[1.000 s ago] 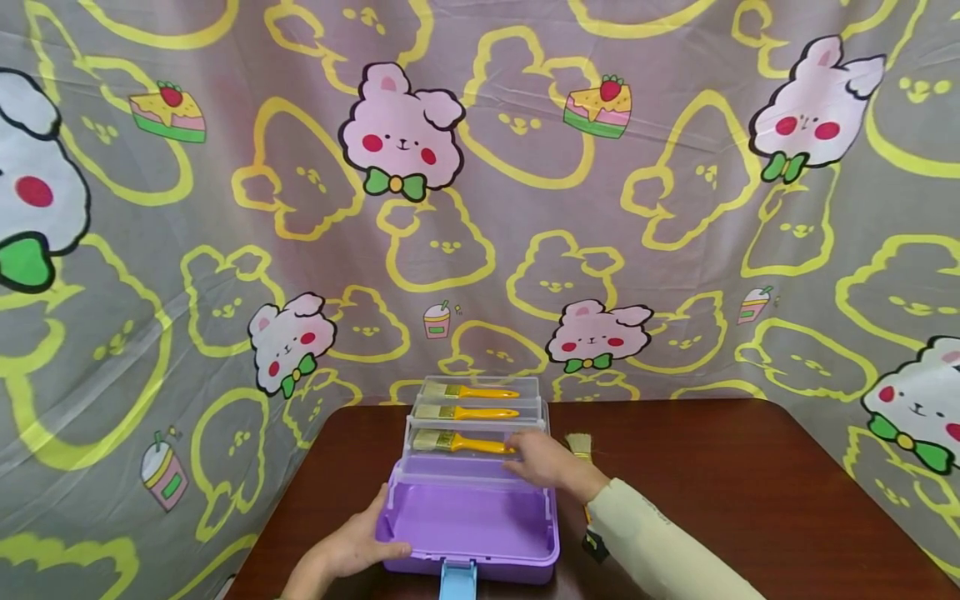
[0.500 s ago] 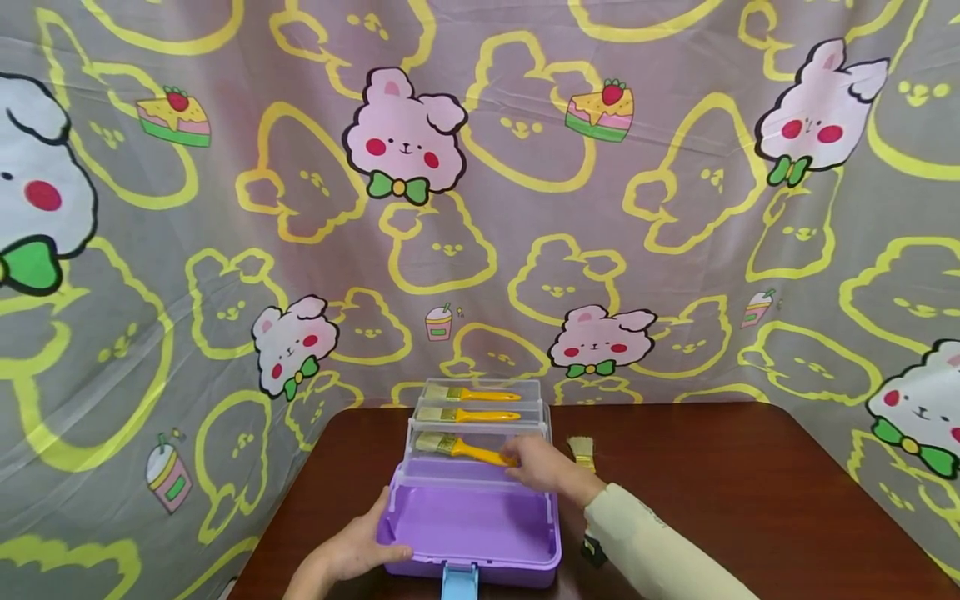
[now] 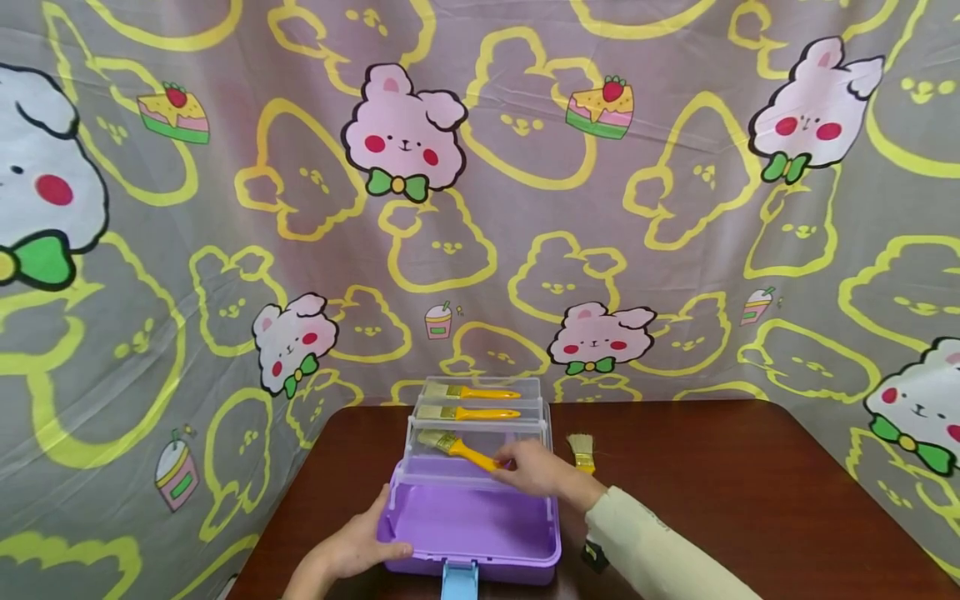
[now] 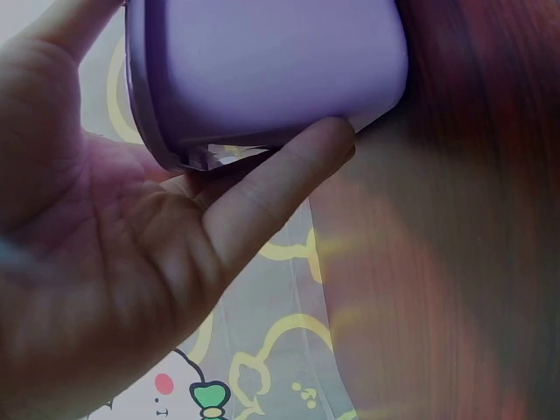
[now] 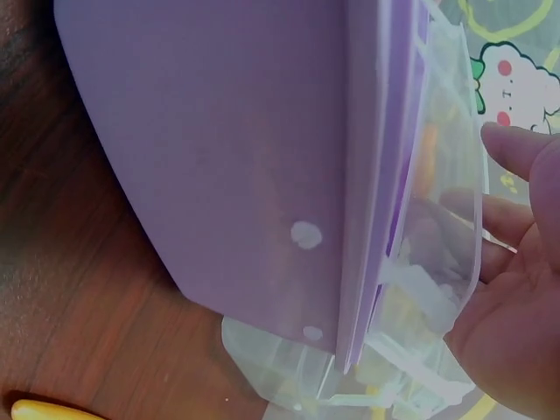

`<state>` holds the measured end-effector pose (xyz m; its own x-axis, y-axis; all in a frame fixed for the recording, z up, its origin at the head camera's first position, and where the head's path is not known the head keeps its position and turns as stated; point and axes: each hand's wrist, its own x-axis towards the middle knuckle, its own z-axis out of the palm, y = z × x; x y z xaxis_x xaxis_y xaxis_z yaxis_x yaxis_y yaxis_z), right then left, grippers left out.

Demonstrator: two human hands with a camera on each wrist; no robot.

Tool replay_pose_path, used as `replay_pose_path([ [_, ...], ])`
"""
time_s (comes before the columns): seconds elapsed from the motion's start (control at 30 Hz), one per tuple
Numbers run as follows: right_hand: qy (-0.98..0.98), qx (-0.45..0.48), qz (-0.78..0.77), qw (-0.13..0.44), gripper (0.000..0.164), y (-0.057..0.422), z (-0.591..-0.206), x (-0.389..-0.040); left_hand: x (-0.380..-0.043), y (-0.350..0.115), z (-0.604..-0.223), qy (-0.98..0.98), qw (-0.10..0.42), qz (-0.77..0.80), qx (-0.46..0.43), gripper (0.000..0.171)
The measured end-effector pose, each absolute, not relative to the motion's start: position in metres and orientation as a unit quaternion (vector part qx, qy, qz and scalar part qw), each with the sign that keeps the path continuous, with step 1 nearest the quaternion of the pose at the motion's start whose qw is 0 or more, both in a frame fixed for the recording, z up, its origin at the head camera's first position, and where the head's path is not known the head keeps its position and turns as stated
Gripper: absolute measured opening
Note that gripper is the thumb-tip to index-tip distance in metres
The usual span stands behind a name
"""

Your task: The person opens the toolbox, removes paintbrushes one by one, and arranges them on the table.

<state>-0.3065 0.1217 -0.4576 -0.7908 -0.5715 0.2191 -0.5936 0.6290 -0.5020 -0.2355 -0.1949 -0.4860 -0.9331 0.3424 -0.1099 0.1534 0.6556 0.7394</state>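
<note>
A purple toolbox (image 3: pixel 472 525) stands unfolded on the table, its clear tiered trays (image 3: pixel 427 469) raised at the back. My left hand (image 3: pixel 358 546) grips its left front corner, thumb at the front rim; in the left wrist view the hand (image 4: pixel 131 245) spans the purple wall (image 4: pixel 280 70). With my right hand (image 3: pixel 534 468) I pinch the handle end of a yellow-handled paintbrush (image 3: pixel 471 454), slanted across the lowest raised tray, bristles to the left. In the right wrist view the fingers of the hand (image 5: pixel 516 262) are partly behind the clear tray (image 5: pixel 455 227).
Two similar paintbrushes (image 3: pixel 487 414) lie in the upper trays. Another paintbrush (image 3: pixel 582 454) rests on the brown table (image 3: pixel 712 483) to the right, partly under my forearm. A light blue latch (image 3: pixel 460 579) hangs at the box's front. Patterned cloth (image 3: pixel 495 208) surrounds the table.
My right hand has drawn the paintbrush's handle end towards me, so the brush has turned from nearly level to slanted. The left hand stays on the toolbox.
</note>
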Motion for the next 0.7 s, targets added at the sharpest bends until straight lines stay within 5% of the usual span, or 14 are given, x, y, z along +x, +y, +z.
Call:
replay_pose_path([
  [0.7,-0.886,0.308,0.344,-0.031,0.026,0.1143,-0.4541,-0.3026,-0.2327,-0.1942,-0.4844,0.903,0.117,0.388,0.143,0.11],
])
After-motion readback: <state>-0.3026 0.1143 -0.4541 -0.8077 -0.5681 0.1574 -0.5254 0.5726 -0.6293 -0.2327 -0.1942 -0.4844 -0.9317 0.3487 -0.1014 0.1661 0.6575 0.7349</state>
